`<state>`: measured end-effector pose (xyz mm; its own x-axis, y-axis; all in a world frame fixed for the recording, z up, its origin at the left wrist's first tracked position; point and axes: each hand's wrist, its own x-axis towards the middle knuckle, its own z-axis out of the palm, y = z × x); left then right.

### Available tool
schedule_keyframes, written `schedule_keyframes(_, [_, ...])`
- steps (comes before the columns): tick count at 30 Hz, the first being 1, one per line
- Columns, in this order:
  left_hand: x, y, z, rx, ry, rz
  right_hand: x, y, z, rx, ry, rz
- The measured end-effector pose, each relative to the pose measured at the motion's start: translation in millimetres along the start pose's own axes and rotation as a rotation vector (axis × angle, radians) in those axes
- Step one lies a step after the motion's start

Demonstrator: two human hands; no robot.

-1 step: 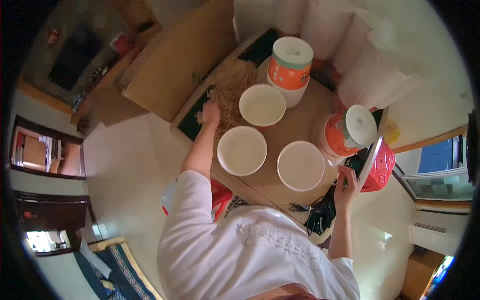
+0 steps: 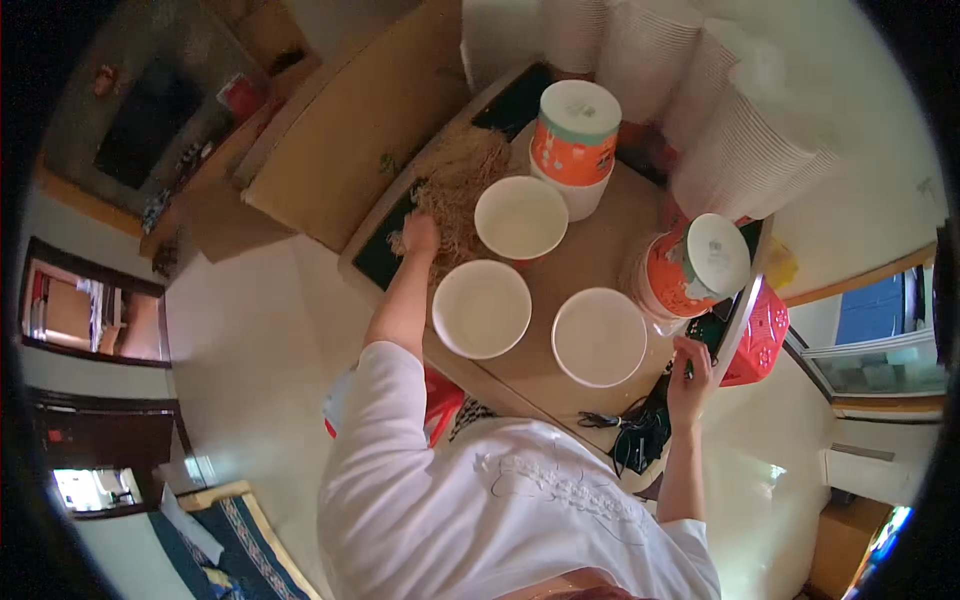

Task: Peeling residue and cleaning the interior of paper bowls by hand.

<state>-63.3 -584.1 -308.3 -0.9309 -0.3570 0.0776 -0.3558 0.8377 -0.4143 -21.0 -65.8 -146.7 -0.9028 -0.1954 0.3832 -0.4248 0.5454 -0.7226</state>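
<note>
Left hand [image 2: 422,235]: at tan, shredded, fibrous heap [image 2: 468,180], left side of brown counter [image 2: 605,245]; fingers curled, grip unclear. Right hand [image 2: 690,378]: near round white open tub [image 2: 600,337]; fingers bent, grip unclear.

No lettering, number or sign is legible anywhere here.

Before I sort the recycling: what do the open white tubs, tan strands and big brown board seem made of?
Open white tubs: smooth walls with slight sheen, perhaps coated paper, though plastic is possible.
Tan strands: matte, perhaps shredded paper, judging by the crinkled tangle.
Brown board: dull, likely cardboard, from its plain flat face.
</note>
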Motion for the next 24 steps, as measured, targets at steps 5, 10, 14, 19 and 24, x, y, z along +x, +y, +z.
schedule_keyframes(5, [23.8, -13.5, -16.5, -0.772, -0.134, -0.226, -15.6, 13.1, -19.3, 0.006, 0.028, 0.081])
schedule_keyframes(10, [-2.6, -79.1, -199.3, -1.556, 0.206, -0.403, -24.7, 21.5, -22.0, 0.148, 0.056, 0.143])
schedule_keyframes(14, [-56.7, -76.7, -317.2, -1.386, 0.577, -0.329, -25.2, -3.8, -5.4, 0.427, 0.033, 0.214])
schedule_keyframes(19, [-145.0, 31.1, -331.1, -1.508, 0.071, 0.339, -27.1, -76.1, 41.6, 0.755, -0.155, 0.257])
schedule_keyframes(24, [-197.9, 117.4, -291.2, -1.384, 0.025, 0.44, -43.2, -74.8, 69.2, 1.124, -0.148, 0.597])
